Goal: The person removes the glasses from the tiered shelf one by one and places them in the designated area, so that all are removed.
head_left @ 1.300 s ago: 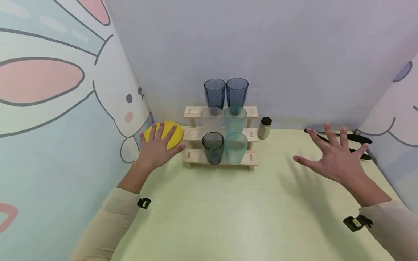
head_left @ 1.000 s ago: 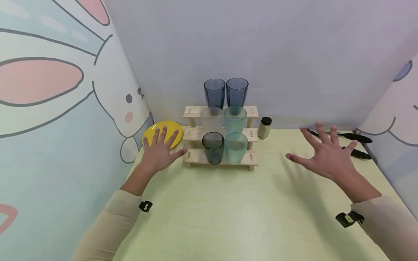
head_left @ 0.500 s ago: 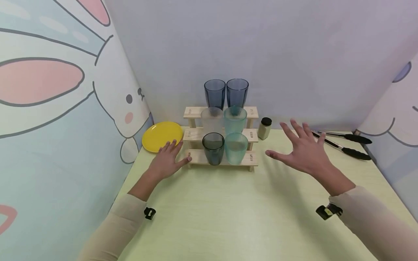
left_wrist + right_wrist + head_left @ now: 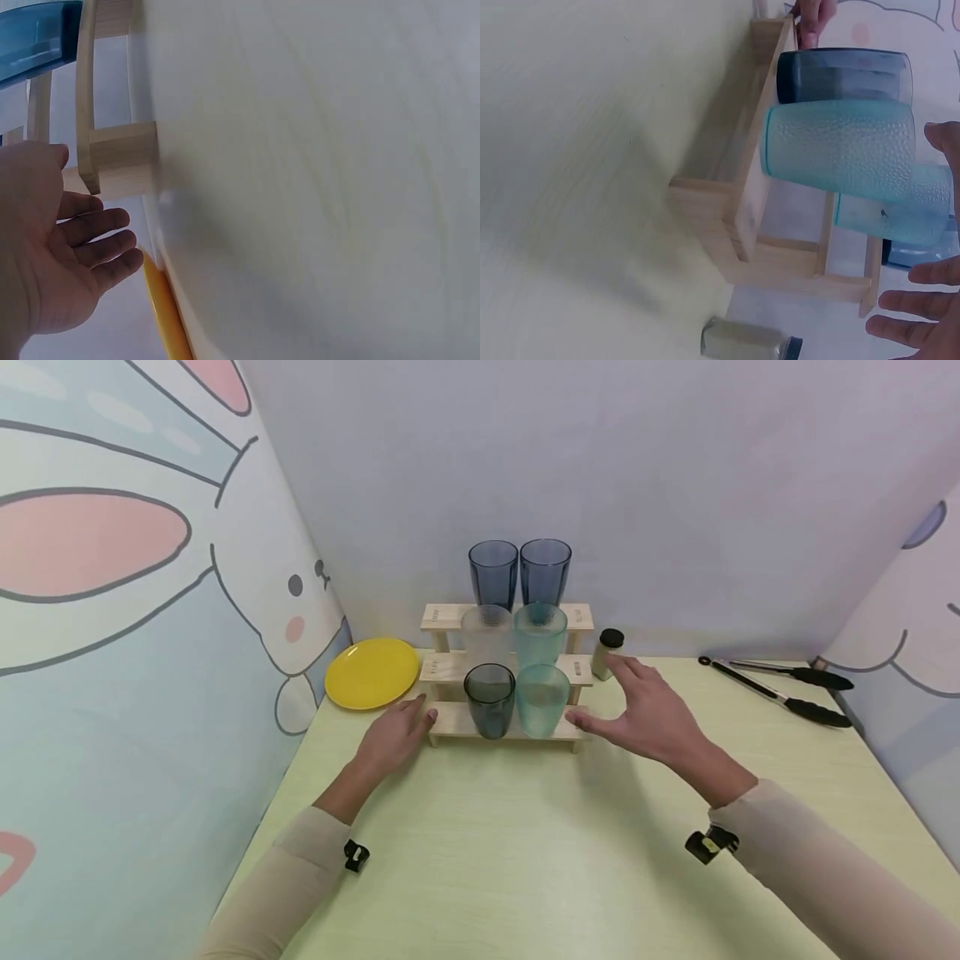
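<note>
A three-step wooden rack [image 4: 450, 720] carries two drinking glasses on each step. The lowest step holds a dark grey glass [image 4: 491, 703] and a teal glass [image 4: 542, 703]. My left hand [image 4: 393, 737] is at the left end of that step, its fingers loosely bent; contact with the wood cannot be told. To the right of the teal glass, my right hand [image 4: 652, 714] hovers with thumb and fingers spread and nothing between them. A clear glass [image 4: 486, 635] and another teal glass [image 4: 540, 635] stand mid-rack. Two blue glasses [image 4: 493, 570] top it.
Left of the rack lies a yellow plate [image 4: 372, 673] by the wall. A small jar with a black lid [image 4: 607, 653] stands right of the rack, partly behind my right hand. Black-handled tongs [image 4: 780, 697] and another black-handled utensil [image 4: 821, 677] lie farther right.
Both hands have moved inward toward the rack's ends. The left has come away from over the yellow plate, and the right has travelled left from above the tongs. The glasses have not moved.
</note>
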A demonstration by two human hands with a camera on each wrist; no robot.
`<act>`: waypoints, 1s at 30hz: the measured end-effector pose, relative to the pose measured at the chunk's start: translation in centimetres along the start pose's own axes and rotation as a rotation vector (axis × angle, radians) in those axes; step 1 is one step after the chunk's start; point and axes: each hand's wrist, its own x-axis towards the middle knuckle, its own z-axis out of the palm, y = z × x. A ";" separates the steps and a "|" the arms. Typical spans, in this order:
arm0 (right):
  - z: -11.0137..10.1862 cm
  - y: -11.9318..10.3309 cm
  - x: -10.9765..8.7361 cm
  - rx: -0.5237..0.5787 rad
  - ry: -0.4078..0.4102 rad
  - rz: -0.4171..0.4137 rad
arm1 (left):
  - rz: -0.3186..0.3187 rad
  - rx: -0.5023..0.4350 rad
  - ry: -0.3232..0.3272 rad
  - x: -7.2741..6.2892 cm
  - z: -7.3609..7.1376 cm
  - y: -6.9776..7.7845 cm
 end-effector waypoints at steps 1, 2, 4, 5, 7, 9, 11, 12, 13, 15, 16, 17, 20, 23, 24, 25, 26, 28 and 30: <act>0.2 -0.2 0.0 0.022 0.000 -0.003 | -0.006 -0.005 0.006 0.0 0.1 0.0; 0.5 -0.4 0.0 0.044 0.001 -0.007 | -0.011 -0.010 0.011 0.0 0.1 0.0; 1.0 -0.7 0.2 0.080 0.008 -0.027 | -0.020 -0.024 0.016 0.1 0.2 0.0; 1.3 -0.9 0.3 0.097 0.011 -0.039 | -0.023 -0.028 0.018 0.1 0.3 0.0; 1.8 -1.2 0.4 0.134 0.016 -0.064 | -0.025 -0.041 0.022 0.1 0.4 -0.1; 2.3 -1.4 0.7 0.164 0.019 -0.081 | -0.024 -0.058 0.028 0.1 0.6 -0.1; 2.8 -1.6 0.9 0.186 0.019 -0.086 | -0.021 -0.080 0.037 0.1 0.7 -0.2; 3.0 -1.7 1.0 0.196 0.019 -0.087 | -0.020 -0.093 0.043 0.1 0.7 -0.2; 3.3 -1.8 1.1 0.201 0.020 -0.086 | -0.018 -0.104 0.051 0.1 0.7 -0.2; 3.7 -2.0 1.3 0.208 0.022 -0.084 | -0.019 -0.124 0.066 0.1 0.8 -0.3; 3.8 -2.0 1.4 0.211 0.023 -0.084 | -0.018 -0.130 0.073 0.2 0.8 -0.3; 4.0 -2.1 1.4 0.213 0.025 -0.083 | -0.023 -0.141 0.078 0.2 0.8 -0.4; 4.4 -2.3 1.6 0.223 0.036 -0.088 | -0.045 -0.181 0.082 0.4 0.9 -0.6; 4.7 -2.5 1.9 0.240 0.056 -0.089 | -0.058 -0.210 0.080 0.5 1.0 -0.9; 4.9 -2.6 2.1 0.250 0.061 -0.089 | -0.059 -0.215 0.081 0.5 1.1 -1.0; 5.0 -2.6 2.2 0.258 0.065 -0.087 | -0.059 -0.216 0.083 0.6 1.1 -1.1; 5.2 -2.7 2.3 0.267 0.070 -0.082 | -0.058 -0.216 0.085 0.6 1.1 -1.1; 5.5 -2.8 2.5 0.287 0.072 -0.071 | -0.062 -0.222 0.082 0.6 1.1 -1.2; 5.8 -2.9 2.7 0.307 0.072 -0.057 | -0.075 -0.230 0.072 0.6 1.1 -1.1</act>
